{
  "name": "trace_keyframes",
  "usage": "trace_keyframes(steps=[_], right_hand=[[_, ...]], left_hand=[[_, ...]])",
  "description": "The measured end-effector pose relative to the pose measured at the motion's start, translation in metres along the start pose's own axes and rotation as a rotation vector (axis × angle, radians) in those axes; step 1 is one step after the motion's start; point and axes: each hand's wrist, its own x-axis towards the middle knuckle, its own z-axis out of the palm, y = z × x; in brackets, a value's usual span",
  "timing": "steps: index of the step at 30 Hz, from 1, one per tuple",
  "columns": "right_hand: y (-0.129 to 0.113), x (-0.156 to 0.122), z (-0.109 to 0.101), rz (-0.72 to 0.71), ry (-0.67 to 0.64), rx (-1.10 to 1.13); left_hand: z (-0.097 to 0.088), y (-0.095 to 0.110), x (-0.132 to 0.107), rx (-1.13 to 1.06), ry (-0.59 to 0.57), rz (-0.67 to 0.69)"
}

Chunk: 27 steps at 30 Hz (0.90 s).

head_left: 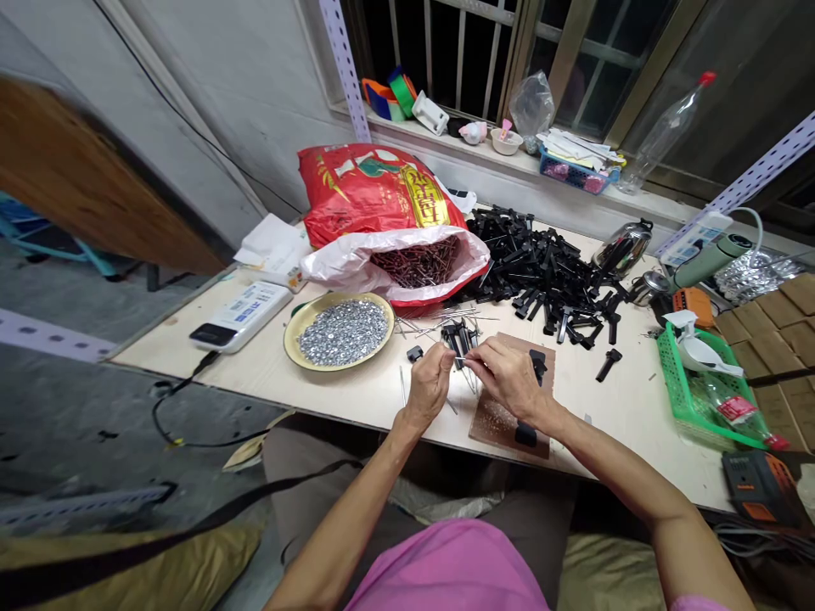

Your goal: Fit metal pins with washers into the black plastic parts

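My left hand (430,383) and my right hand (511,378) meet close together above the table's front edge, both with fingers pinched. A short length of thin metal rod (459,360) shows between the fingertips; its ends are hidden in the hands. Just behind them lie a few black plastic pieces (456,333) and loose thin metal rods (439,319). Under my right forearm is a brown board (493,422) with black pieces on it. A small black part (414,353) lies beside my left hand.
A cream dish (294,350) of small silver metal pieces stands left, before a red sack (356,199) of dark screw-like pieces. Many black plastic parts (528,255) are heaped behind. A white device (245,314) lies far left; a green basket (676,386) stands right.
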Motion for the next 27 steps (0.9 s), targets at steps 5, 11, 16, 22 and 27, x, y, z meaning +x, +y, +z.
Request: trace_keyframes(steps=[5, 11, 16, 22, 27], right_hand=[[-0.002, 0.001, -0.001, -0.063, -0.009, -0.199], [-0.002, 0.000, -0.001, -0.122, 0.019, -0.274], [0.002, -0.001, 0.002, -0.013, 0.001, -0.165], [0.007, -0.003, 0.004, 0.106, -0.024, 0.022], [0.006, -0.004, 0.007, 0.160, -0.036, 0.138]], left_hand=[[0.002, 0.005, -0.003, 0.065, -0.051, -0.087], [0.000, 0.008, -0.004, 0.090, -0.027, -0.060], [0.000, 0.003, -0.003, -0.141, -0.082, -0.214], [-0.002, 0.003, -0.001, -0.454, -0.161, -0.351], [-0.003, 0.004, -0.002, -0.334, -0.173, -0.306]])
